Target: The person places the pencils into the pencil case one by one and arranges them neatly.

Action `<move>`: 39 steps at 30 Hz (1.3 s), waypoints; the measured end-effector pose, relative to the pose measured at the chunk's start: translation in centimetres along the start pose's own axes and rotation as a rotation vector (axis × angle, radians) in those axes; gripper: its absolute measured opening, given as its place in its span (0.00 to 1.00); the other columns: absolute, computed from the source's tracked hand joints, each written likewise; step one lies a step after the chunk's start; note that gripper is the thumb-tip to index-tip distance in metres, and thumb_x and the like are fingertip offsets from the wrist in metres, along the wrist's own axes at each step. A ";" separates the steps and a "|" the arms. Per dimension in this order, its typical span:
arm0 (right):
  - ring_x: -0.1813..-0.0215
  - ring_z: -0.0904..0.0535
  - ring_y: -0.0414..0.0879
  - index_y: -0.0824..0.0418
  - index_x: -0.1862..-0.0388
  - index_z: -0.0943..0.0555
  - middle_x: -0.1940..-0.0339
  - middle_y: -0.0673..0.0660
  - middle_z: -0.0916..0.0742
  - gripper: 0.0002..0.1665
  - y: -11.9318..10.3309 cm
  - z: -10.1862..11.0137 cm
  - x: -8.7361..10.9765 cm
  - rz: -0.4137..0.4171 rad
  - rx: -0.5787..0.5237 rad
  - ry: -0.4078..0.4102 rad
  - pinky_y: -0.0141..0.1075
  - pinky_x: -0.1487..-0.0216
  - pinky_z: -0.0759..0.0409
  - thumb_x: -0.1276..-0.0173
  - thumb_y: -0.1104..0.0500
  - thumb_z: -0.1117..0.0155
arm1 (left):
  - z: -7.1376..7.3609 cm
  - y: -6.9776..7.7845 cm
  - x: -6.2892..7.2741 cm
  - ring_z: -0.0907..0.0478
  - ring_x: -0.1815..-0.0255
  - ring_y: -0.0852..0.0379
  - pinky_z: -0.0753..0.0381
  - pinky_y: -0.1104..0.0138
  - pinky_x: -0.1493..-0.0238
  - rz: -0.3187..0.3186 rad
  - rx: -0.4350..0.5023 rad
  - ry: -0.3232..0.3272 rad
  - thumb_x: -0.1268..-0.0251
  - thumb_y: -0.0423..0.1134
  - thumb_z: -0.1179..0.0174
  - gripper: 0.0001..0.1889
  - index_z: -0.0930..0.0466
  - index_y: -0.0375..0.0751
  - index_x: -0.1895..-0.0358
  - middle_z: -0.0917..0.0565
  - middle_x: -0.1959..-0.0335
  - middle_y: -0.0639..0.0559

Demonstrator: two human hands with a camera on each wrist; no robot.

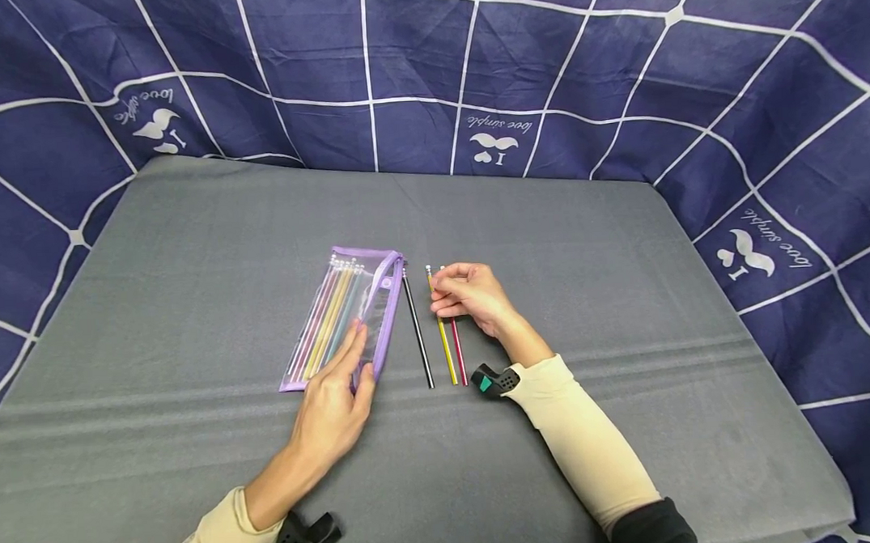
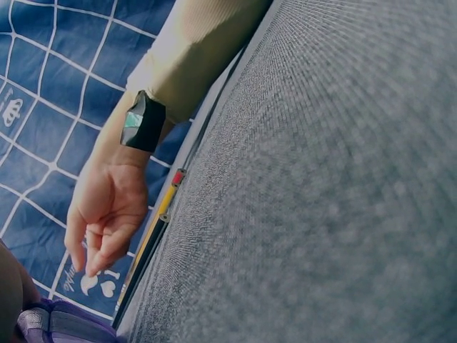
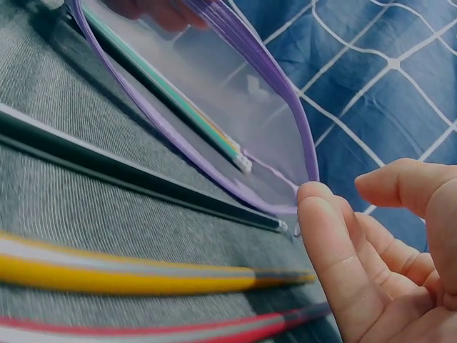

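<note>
A clear pouch with purple edging point(image 1: 387, 330) lies on the grey surface, with several coloured pencils point(image 1: 334, 308) inside. My left hand point(image 1: 333, 409) rests on its near right part, fingers fairly straight, the thumb by the purple edge. To the pouch's right lie a black pencil point(image 1: 418, 329), a yellow pencil point(image 1: 445, 344) and a red pencil point(image 1: 458, 347). Over the upper ends of the yellow and red ones is my right hand point(image 1: 472, 296), its fingers loosely bent. In the right wrist view its thumb and forefinger stand apart with nothing between them.
The grey padded surface point(image 1: 626, 295) stretches around the pouch and pencils. A navy cloth with white lines point(image 1: 418, 62) hangs behind it and at both sides. Black bands point(image 1: 496, 380) sit at both wrists.
</note>
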State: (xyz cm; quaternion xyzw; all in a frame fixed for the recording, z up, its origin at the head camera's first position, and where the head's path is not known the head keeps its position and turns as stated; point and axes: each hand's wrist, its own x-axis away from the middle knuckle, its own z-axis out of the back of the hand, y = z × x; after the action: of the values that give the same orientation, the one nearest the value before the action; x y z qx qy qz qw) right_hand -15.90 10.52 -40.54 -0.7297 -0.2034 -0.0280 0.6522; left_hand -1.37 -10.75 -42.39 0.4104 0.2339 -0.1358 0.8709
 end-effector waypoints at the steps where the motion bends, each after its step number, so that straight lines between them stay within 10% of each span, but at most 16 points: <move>1: 0.79 0.16 0.44 0.71 0.59 0.22 0.78 0.57 0.15 0.06 0.0 0.1 0.0 0.001 0.002 0.006 0.33 0.75 0.15 0.34 0.74 0.41 | 0.0 0.0 0.0 0.28 0.35 0.41 0.28 0.46 0.39 0.000 -0.001 -0.001 0.42 0.23 0.38 0.26 0.27 0.24 0.37 0.26 0.34 0.36; 21: 0.83 0.21 0.38 0.70 0.70 0.18 0.82 0.54 0.16 0.13 -0.1 2.2 -0.1 -0.051 0.469 0.146 0.32 0.78 0.16 0.47 0.64 0.21 | 0.1 0.1 0.0 0.28 0.35 0.41 0.29 0.46 0.38 0.014 0.006 -0.008 0.41 0.23 0.39 0.27 0.27 0.25 0.36 0.27 0.34 0.36; 39: 0.85 0.21 0.38 0.71 0.70 0.17 0.85 0.54 0.17 0.11 -0.4 1.8 0.2 -0.067 0.592 0.127 0.30 0.79 0.17 0.47 0.67 0.22 | 0.0 0.1 0.0 0.28 0.35 0.42 0.29 0.46 0.38 0.016 0.006 -0.005 0.41 0.23 0.38 0.27 0.27 0.25 0.36 0.27 0.34 0.36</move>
State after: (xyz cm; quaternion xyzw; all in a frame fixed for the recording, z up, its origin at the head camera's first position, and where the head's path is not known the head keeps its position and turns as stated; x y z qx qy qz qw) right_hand -16.23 12.34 -40.32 -0.4974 -0.1853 -0.0344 0.8468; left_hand -1.35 -10.73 -42.30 0.4146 0.2281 -0.1307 0.8712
